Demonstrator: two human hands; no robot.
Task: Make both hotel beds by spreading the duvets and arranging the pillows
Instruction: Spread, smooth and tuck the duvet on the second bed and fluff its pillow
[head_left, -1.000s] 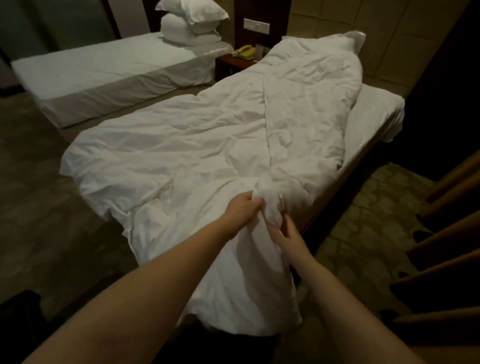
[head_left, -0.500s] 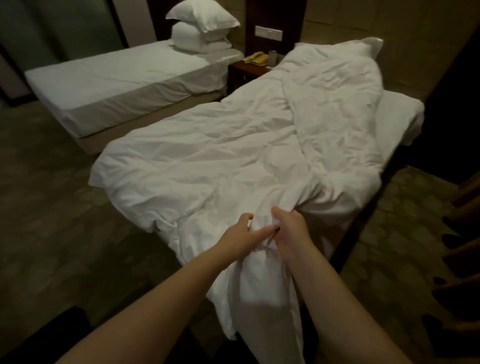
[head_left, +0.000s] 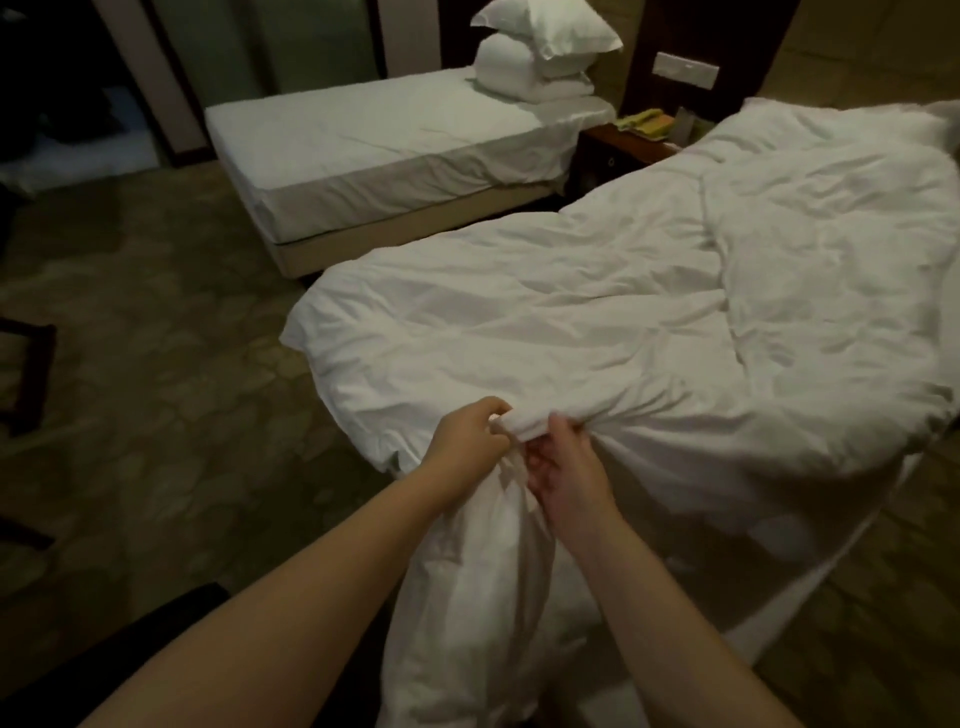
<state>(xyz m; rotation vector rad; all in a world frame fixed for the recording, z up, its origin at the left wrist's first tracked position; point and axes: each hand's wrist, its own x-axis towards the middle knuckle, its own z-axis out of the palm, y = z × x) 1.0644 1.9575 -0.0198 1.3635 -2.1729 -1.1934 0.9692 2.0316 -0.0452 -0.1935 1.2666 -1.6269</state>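
Duvet (head_left: 597, 338) is lying soft, white and heavily creased across the near bed (head_left: 841, 530), its right part folding over itself. I'm gripping one bunched, rolled fold at the foot edge: my left hand (head_left: 467, 439) is curling round it, and my right hand (head_left: 566, 467) is pinching just beside. Below my fists a crumpled tail is hanging down. Two plump pillows (head_left: 540, 52) are sitting stacked on the far bed (head_left: 374, 150).

No text, label, brand or number can be read. The wall panel (head_left: 685, 69) at one o'clock and the yellow telephone (head_left: 644, 124) beneath it are too blurred.
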